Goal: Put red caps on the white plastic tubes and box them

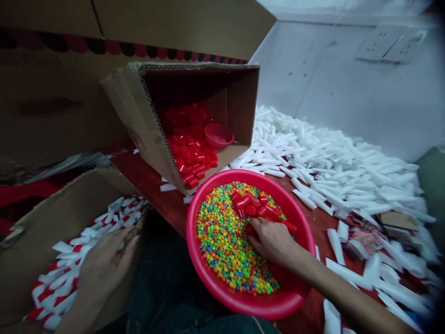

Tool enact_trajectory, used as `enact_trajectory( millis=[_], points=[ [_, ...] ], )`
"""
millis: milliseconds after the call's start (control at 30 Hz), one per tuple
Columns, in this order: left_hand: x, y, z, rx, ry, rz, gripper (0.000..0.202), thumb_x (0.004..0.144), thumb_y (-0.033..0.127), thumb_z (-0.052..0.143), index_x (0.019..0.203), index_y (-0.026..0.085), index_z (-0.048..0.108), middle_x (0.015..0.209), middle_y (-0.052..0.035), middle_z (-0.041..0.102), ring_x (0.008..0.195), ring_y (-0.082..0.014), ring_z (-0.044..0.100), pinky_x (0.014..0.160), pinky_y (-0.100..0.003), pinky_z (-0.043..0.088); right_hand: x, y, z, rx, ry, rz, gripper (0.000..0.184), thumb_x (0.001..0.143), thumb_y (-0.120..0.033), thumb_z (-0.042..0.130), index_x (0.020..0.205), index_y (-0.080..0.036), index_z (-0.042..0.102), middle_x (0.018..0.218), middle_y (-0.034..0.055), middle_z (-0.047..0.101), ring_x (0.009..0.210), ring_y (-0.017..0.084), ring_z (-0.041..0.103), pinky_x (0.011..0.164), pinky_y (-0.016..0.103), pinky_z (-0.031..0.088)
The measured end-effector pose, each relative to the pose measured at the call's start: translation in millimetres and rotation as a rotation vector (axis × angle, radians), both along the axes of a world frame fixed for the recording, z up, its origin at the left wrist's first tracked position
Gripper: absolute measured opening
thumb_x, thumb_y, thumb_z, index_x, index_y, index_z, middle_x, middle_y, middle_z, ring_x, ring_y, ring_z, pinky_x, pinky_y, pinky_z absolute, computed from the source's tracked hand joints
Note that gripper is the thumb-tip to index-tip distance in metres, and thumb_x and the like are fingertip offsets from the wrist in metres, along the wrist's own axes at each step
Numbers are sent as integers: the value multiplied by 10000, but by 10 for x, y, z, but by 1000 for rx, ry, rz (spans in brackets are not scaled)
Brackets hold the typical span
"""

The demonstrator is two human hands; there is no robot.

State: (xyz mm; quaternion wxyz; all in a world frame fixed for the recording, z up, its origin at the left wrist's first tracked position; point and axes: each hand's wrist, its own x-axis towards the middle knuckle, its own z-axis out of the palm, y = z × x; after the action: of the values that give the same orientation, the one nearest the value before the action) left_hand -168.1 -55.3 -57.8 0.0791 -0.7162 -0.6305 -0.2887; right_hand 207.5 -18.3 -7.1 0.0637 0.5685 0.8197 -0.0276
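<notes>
Inside the red basin [195, 260], by the edge of the red worktop [165, 202], a small group of red caps [251, 210] lies on top of many coloured pellets [225, 236]; the R hand [273, 241] is down at these caps, w/ fingers bent and touching them; whether its grip really holds a cap, I cannot tell, b/c the fingertips are hidden; the L hand [106, 260] is blurred, over the L carton [78, 197], near the white tubes w/ red ends [64, 273]; for its grip also, I cannot tell if it is loose or holding sth.

Caps look like hard, shiny plastic; prob. very light, stiff and a bit slippery, so best hold is on the round side, betw. thumb and 1–2 fingers, w/o much force; pellets are small and loose, prob. they roll away under the fingers; other red caps [187, 134] lie in the big carton [130, 109], which is on its side, w/ a small red bowl [218, 135] next to them; to the R is a heap of plain white tubes [340, 167], prob. light and easy to take at the middle.
</notes>
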Motion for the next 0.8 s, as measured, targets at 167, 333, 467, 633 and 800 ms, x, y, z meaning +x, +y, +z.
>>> enact_trajectory(
  millis=[167,333,467,633,800],
  points=[
    [686,342,276,62,100,-117,224,879,277,465,1028,197,611,935,-64,641,866,-210,588,774,-338,451,37,-35,15,-11,18,-47,350,849,-346,452,1067,-101,574,685,111,669,586,256,633,437,268,198],
    [733,692,112,-293,113,-55,257,863,205,425,1003,123,624,930,-125,633,883,-248,580,793,-377,463,128,-92,-6,7,45,81,407,875,-291,378,1223,-141,527,899,152,668,644,248,645,441,265,333],
    [820,889,-47,-374,134,-142,287,828,189,481,1088,173,600,1055,-107,627,984,-232,565,848,-349,456,170,-45,30,-50,30,236,545,752,-105,395,1280,-194,498,1243,171,525,819,242,637,544,292,434],
    [1080,1128,-24,-473,98,-195,290,844,168,405,1047,161,611,1055,-112,642,973,-224,583,843,-338,457,108,12,112,-103,-45,323,404,831,-85,379,1151,-229,579,1003,100,640,720,211,631,486,266,346],
    [1039,1153,15,-632,80,-199,237,831,202,412,901,151,633,831,-100,684,802,-238,631,726,-323,470,10,22,165,-97,-47,203,274,879,-362,487,926,-126,617,805,104,656,662,207,616,494,266,320]
  ],
)
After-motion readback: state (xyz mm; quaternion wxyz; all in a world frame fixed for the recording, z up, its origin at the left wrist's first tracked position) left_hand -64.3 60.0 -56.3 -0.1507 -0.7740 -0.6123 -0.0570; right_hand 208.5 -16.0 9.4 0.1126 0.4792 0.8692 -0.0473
